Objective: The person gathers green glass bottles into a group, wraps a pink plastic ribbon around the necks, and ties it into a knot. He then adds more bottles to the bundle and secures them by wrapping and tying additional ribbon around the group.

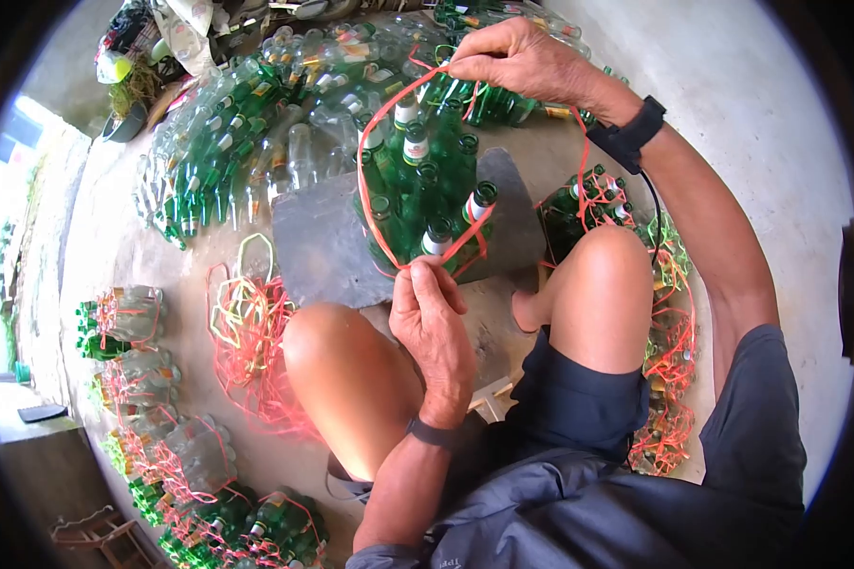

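Note:
A bunch of upright green glass bottles point(427, 175) stands on a dark flat board point(318, 242) in front of my knees. My right hand point(531, 62) is raised above the far side of the bunch, its fingers pinched on a red plastic strap point(365, 142). The strap curves down the left side of the bottles to my left hand point(435, 322), which pinches it at the near side. From there another stretch of strap runs up to the right, across the front bottles. The lower part of the bunch is partly hidden.
Many loose bottles point(299, 156) lie piled at the back. Tangled red and yellow straps point(247, 322) lie on the floor at left. Strapped bottle bundles point(194, 455) line the lower left, and another green bundle point(565, 204) stands beside my right knee.

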`<state>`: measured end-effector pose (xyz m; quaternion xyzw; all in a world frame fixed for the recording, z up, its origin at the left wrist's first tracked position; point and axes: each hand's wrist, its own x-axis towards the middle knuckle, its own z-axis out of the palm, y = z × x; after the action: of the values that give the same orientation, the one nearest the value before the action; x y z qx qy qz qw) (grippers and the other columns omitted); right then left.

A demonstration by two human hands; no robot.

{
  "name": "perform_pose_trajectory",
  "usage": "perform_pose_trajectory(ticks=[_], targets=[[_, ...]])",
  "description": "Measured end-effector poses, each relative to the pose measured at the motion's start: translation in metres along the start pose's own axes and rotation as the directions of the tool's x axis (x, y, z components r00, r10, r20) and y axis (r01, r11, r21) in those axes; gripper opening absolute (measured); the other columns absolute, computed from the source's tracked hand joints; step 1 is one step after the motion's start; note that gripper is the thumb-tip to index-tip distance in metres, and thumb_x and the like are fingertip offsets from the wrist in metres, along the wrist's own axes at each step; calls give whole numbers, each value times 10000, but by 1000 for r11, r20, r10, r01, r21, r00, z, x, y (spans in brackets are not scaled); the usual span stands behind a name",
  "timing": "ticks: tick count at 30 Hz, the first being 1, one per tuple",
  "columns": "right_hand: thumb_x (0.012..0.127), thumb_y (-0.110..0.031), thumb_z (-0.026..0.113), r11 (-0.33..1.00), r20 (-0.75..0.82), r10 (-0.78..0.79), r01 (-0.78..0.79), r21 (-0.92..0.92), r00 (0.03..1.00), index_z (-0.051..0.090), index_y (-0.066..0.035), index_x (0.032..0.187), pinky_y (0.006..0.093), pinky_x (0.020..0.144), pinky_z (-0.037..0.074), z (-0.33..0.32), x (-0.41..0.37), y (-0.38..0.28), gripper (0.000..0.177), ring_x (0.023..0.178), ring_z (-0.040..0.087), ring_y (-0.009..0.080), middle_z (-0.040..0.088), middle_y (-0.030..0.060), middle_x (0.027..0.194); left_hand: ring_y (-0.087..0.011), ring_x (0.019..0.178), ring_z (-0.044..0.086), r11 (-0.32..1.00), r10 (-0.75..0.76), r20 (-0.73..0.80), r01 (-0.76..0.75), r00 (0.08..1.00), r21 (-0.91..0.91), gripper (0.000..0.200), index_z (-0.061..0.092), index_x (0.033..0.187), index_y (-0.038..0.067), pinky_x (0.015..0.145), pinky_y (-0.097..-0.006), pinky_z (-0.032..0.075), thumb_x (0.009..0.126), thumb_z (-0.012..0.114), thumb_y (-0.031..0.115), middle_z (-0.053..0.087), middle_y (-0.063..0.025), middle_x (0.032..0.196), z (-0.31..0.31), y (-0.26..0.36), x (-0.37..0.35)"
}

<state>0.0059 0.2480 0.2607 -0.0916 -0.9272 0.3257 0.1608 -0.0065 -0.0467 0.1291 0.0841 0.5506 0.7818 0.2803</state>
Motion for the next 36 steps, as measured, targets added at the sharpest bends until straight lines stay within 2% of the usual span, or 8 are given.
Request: perform_pose_trajectory(ticks=[2,12,14,21,26,30,33,36], targets=[[1026,-212,717,991,26,-71,73,-109,997,761,19,1059,278,701,482,10,15,12,238,767,575,58,672,-18,789,-69,612,462,1000,-11,-13,11,1000,-23,292,682,988,62,562,-245,362,1146,512,238,564,21,769,1,-2,3],[1009,-251,725,987,76,-69,79,-139,995,770,0,1052,330,740,518,48,74,39,258,783,630,128,714,61,824,-73,608,445,989,-105,-103,93,989,-114,282,677,994,61,540,-237,338,1143,509,233,571,10,800,7,1,14],[982,-320,751,995,51,-39,43,-92,998,803,-48,1039,372,711,536,57,85,48,282,729,696,174,721,64,747,-71,606,442,989,-110,-111,97,988,-112,280,677,997,62,537,-236,333,1143,510,233,570,11,800,6,2,15],[958,-338,771,968,54,-173,180,-174,983,802,-60,940,367,579,490,78,105,70,281,577,639,158,680,44,680,-55,604,472,987,-115,-125,99,985,-126,308,677,1007,38,535,-221,361,1157,493,235,564,13,794,7,2,22],[942,-321,763,991,178,47,-25,-129,983,784,-43,896,371,602,523,78,113,86,283,660,687,160,687,30,688,-51,592,465,986,-119,-137,102,983,-131,300,676,1007,36,525,-216,353,1154,504,233,563,15,783,9,3,23],[952,-287,738,991,214,64,-37,-128,975,791,-42,921,378,610,538,77,112,95,252,694,702,152,702,41,721,-62,622,451,982,-129,-128,108,983,-154,256,687,1009,56,539,-226,328,1133,540,225,584,13,801,8,1,25],[940,-312,751,992,211,120,-110,-58,970,813,-66,955,368,575,504,79,112,102,254,696,689,141,708,36,764,-56,610,465,981,-126,-136,103,983,-165,274,686,1001,45,533,-220,346,1138,536,230,579,14,782,8,-1,28],[943,-306,753,953,244,300,-303,-26,922,827,-53,959,336,665,470,78,112,104,264,759,605,108,708,-12,815,-51,590,469,982,-122,-145,97,982,-163,293,683,995,35,525,-217,359,1144,531,237,572,16,760,8,-1,30]])
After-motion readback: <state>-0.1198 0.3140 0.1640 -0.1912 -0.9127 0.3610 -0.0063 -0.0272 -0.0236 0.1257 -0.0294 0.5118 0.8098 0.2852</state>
